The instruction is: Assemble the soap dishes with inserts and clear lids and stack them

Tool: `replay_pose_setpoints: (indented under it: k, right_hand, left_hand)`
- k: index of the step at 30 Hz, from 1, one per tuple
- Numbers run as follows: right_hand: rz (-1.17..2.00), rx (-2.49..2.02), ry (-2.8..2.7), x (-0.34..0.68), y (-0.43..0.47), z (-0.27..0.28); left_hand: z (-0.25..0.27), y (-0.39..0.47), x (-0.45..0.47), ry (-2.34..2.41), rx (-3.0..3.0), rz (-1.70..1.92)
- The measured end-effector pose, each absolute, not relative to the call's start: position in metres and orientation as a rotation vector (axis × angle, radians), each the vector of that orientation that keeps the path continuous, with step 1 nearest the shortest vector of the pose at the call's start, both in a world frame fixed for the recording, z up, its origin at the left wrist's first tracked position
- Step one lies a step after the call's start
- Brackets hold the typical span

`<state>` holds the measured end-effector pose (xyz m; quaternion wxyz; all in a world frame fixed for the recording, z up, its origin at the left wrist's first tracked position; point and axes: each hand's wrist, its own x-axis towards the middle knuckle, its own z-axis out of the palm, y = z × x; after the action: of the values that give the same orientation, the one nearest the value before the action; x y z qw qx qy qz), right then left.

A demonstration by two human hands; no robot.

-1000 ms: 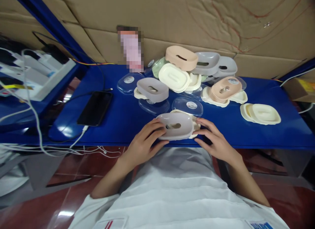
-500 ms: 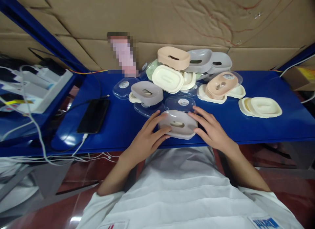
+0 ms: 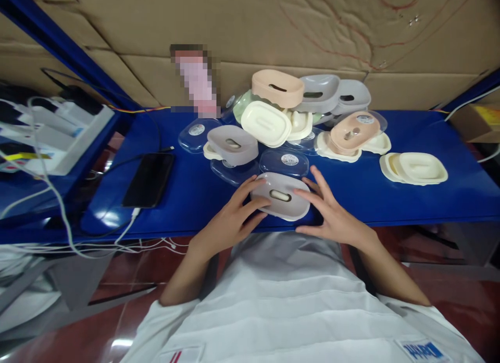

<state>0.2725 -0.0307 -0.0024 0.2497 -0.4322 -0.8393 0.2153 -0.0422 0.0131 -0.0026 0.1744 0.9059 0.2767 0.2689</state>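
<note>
A grey oval soap dish (image 3: 280, 209) with a slot in its floor lies at the table's front edge, and a pale piece shows through the slot. My left hand (image 3: 238, 212) grips its left end, fingers over the rim and thumb reaching inside. At the right end, my right hand (image 3: 330, 212) has its fingers spread, some by the rim and one raised; the thumb is apart, below the dish. Just behind lies a clear lid (image 3: 273, 162) with a round sticker. Another grey soap dish (image 3: 234, 149) rests on a cream piece to the left.
Behind is a pile with a peach dish (image 3: 277, 95), a cream tray (image 3: 265, 124) and several grey and clear parts. To the right are a tilted peach dish (image 3: 355, 131) and stacked cream trays (image 3: 424, 167). A plugged-in phone (image 3: 148, 180) lies left, near cables and a power strip (image 3: 78, 144).
My right hand's fingers have spread and lifted partly off the rim, the thumb moving down and left. The grey soap dish has turned slightly. My left hand keeps its hold.
</note>
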Motion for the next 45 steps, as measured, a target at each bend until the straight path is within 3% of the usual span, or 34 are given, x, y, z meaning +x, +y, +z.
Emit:
replay_pose_setpoints:
  k: [21,31,40,45]
  right_hand:
    - [0.025,-1.09,-2.408,0.267,-0.035,-0.003]
    - [0.129,-1.031,-2.541,0.267,-0.034,-0.001]
    - [-0.068,-1.397,-2.259,0.292,-0.014,-0.008]
    - [0.012,-1.444,-2.07,0.301,-0.014,-0.01]
  left_hand:
    - [-0.007,0.012,-0.046,0.846,2.608,0.768]
    - [-0.009,0.013,-0.045,0.776,2.631,0.804]
    - [-0.001,0.013,-0.046,0.726,2.584,0.749]
    - [0.0,0.012,-0.047,0.758,2.548,0.736]
